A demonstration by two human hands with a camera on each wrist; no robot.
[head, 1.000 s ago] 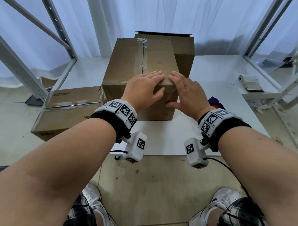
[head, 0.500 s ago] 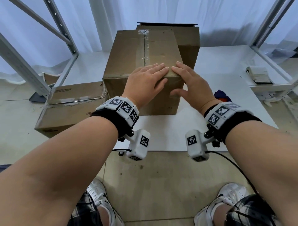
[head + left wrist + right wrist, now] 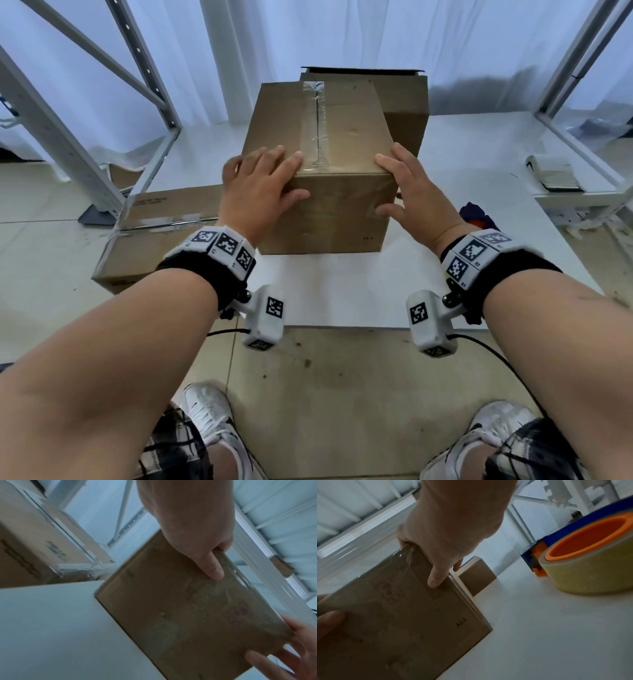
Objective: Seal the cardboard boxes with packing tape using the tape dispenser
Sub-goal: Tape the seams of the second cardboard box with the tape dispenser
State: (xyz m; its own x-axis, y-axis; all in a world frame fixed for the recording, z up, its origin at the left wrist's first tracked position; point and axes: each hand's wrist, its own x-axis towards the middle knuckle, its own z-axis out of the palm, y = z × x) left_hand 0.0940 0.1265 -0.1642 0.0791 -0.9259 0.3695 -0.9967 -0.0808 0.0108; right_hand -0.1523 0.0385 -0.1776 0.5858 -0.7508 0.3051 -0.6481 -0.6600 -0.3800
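My left hand (image 3: 255, 192) and right hand (image 3: 416, 195) lie flat, fingers spread, on the near top corners of the taped box (image 3: 325, 212) on the table (image 3: 346, 291)

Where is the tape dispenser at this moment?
The tape dispenser lies on the white table, on the person's right, apart from the taped box that both hands hold. The right wrist view shows it clearly.

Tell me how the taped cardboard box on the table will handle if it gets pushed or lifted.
The cardboard box probably stays stiff: flat faces and a taped top seam. It should slide, not roll, on the smooth white table. Standing fairly tall, it might tip if shoved near the top, where the left hand and right hand sit. Weight cannot be judged.
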